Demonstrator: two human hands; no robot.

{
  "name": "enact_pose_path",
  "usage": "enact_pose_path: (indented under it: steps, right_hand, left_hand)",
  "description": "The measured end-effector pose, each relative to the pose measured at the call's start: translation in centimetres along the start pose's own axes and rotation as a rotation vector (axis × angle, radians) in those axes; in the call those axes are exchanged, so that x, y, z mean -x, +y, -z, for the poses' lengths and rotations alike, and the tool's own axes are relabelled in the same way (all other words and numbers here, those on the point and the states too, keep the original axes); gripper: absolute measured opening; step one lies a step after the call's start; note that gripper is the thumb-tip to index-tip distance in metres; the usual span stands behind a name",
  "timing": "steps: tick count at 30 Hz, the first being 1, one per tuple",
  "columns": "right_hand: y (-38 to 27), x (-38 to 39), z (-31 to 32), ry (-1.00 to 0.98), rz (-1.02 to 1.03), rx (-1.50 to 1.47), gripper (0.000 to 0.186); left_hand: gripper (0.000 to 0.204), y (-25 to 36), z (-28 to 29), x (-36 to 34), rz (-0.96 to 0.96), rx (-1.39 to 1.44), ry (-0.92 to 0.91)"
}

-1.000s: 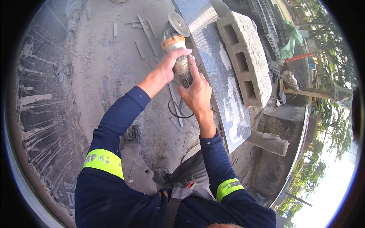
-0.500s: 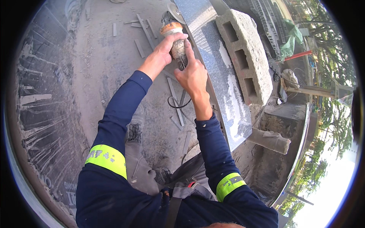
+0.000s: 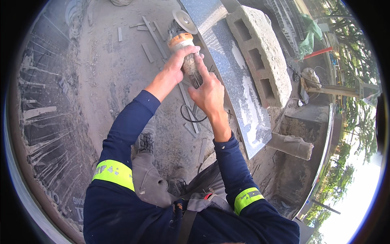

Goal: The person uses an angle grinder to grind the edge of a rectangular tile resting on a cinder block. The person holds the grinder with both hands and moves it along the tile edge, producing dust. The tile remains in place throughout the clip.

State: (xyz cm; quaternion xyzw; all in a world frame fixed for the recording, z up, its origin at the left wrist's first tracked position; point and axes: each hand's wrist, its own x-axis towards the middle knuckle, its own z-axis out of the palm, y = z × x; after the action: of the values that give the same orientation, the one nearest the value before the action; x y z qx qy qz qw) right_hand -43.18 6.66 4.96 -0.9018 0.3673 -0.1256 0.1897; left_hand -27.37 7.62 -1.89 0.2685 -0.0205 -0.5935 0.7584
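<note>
Both of my hands hold a dusty angle grinder (image 3: pixel 189 61) with an orange band near its head. My left hand (image 3: pixel 178 65) wraps round the front of its body, just behind the band. Farther back, my right hand (image 3: pixel 208 91) grips the rear part, its index finger stretched forward along the casing. The round grinding disc (image 3: pixel 185 21) lies at the long left edge of a speckled grey stone slab (image 3: pixel 225 53); whether it touches the stone I cannot tell. A thin black cord (image 3: pixel 187 116) loops below the tool.
A hollow concrete block (image 3: pixel 276 61) rests on the slab. Several narrow offcut strips (image 3: pixel 148 53) lie on the dusty ground to the left. A dust-coated post (image 3: pixel 290 147) sticks out beyond the slab's near end. My shoe (image 3: pixel 176 187) is below.
The grinder and both hands have come slightly nearer along the slab's edge. More of the disc shows now. My grip looks the same, and the whole view has shifted a little.
</note>
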Motion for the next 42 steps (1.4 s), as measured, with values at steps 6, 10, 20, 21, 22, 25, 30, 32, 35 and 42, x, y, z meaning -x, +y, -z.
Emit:
enact_pose_path:
  steps: [6, 10, 20, 21, 22, 25, 30, 32, 35, 42]
  right_hand:
    - [-0.4, -2.5, -0.9, 0.006, 0.002, -0.014, 0.096]
    - [-0.4, -3.8, -1.3, 0.015, -0.011, 0.015, 0.095]
    - [-0.2, 1.2, 0.0, 0.007, -0.04, 0.015, 0.092]
    - [-0.1, 1.5, 0.2, 0.002, -0.051, 0.017, 0.092]
    - [0.0, 1.5, 0.2, 0.002, -0.044, 0.011, 0.092]
    - [0.2, 0.9, 0.1, 0.01, -0.02, 0.001, 0.092]
    - [0.3, -1.0, -0.4, 0.015, -0.007, -0.007, 0.094]
    - [0.0, -1.8, -0.4, -0.01, -0.027, -0.004, 0.094]
    - [-0.4, -3.2, -0.6, -0.02, -0.032, 0.001, 0.094]
    - [-0.1, -2.5, -0.9, 0.012, -0.033, 0.01, 0.095]
  left_hand:
    - [0.04, 1.5, 1.1, -2.7, 0.015, -0.044, -0.026]
    - [0.041, 2.7, 1.0, -3.8, 0.069, -0.007, -0.016]
    - [0.034, -1.0, 1.3, 0.4, 0.021, 0.051, -0.111]
    - [0.034, -1.2, 1.2, 0.5, 0.021, 0.048, -0.11]
    - [0.034, -1.3, 1.2, 0.5, 0.018, 0.044, -0.108]
    - [0.034, -1.0, 1.3, 0.2, 0.001, 0.031, -0.113]
    - [0.034, 0.2, 1.1, -1.4, -0.011, 0.007, -0.131]
    - [0.034, 0.6, 1.3, -2.1, -0.001, -0.006, -0.105]
    - [0.039, 1.3, 1.6, -3.4, -0.019, -0.047, -0.088]
    - [0.037, 0.7, 1.3, -2.5, 0.019, 0.007, -0.097]
